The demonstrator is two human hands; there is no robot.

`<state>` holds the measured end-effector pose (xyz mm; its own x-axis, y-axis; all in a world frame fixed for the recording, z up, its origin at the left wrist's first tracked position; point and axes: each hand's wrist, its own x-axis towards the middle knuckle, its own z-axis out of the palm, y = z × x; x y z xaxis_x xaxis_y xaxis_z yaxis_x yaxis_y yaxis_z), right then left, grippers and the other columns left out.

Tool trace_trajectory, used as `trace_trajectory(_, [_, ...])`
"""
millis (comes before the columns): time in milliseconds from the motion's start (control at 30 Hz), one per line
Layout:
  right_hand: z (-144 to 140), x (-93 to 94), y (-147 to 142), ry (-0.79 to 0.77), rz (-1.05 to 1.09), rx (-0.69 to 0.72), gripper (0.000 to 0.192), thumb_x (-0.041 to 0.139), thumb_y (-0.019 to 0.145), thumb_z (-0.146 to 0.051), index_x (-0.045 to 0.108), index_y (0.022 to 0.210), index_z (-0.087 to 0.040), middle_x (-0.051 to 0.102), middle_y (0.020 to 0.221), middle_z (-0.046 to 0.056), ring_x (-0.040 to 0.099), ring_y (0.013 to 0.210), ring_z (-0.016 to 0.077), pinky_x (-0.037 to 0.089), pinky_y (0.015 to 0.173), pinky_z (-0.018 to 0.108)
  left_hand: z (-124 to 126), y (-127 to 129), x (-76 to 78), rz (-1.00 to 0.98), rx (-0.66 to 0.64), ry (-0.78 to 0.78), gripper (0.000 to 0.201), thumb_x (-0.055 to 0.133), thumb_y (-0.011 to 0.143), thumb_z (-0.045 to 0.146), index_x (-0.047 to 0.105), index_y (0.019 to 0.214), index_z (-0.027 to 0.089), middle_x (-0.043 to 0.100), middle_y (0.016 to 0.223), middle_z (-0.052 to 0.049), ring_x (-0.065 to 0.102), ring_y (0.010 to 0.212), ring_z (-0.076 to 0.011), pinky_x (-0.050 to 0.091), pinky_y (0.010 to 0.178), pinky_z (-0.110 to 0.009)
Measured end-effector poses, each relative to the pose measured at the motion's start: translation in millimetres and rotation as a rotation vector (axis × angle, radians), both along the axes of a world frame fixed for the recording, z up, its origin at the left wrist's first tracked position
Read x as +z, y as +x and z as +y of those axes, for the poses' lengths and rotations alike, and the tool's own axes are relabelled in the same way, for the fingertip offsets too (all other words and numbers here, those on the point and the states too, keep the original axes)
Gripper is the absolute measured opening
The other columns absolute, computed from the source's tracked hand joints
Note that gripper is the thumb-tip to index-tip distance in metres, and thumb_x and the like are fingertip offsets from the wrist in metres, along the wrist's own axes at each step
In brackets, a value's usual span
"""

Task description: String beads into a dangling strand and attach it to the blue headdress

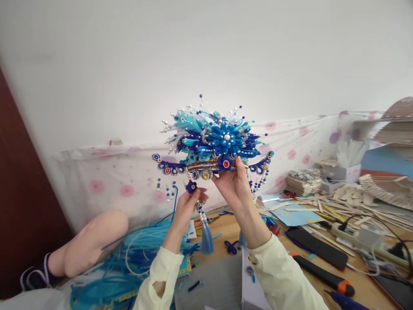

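Observation:
I hold up an ornate blue headdress (213, 144) with a big blue flower, turquoise petals, pearl pins and jewelled trim, in front of the white wall. My right hand (234, 183) grips its lower rim from below, thumb on the front near a red gem. My left hand (190, 202) pinches a small blue flower pendant (191, 186) with a beaded light-blue tassel (206, 237) hanging from it, just under the headdress's left side. Bead strands dangle from both wing tips.
A mannequin head (92, 241) lies at the left beside a pile of blue strips (138, 254). On the wooden table at the right lie a utility knife (325, 277), a power strip (358, 237), blue paper, wooden sticks and boxes.

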<state>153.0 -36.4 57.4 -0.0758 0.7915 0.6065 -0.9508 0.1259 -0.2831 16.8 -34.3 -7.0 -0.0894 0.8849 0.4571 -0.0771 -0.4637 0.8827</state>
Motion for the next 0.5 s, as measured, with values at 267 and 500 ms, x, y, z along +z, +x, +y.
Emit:
trace_trajectory(267, [4,0.6,1,0.016,0.006,-0.004,0.011,0.064,0.088,-0.036,0.071,0.081,-0.029,0.077,0.087,-0.005,0.067,0.097,0.0181,0.053,0.084,0.035,-12,-13,-19.2,-0.111,-0.170,-0.131,0.061,0.082,0.062,0.054,0.066,0.105,0.015,0.072,0.111,-0.016,0.072,0.089,-0.0252,0.056,0.084,-0.040])
trace_trajectory(500, [1,6.5,2,0.049,0.000,-0.013,0.011,0.062,0.089,-0.033,0.072,0.086,-0.029,0.078,0.091,-0.005,0.067,0.097,0.0174,0.052,0.090,0.037,-8,-22,-29.1,0.084,0.062,-0.136,0.064,0.085,0.058,0.038,0.059,0.113,0.017,0.067,0.122,-0.018,0.064,0.114,-0.0333,0.050,0.094,-0.044])
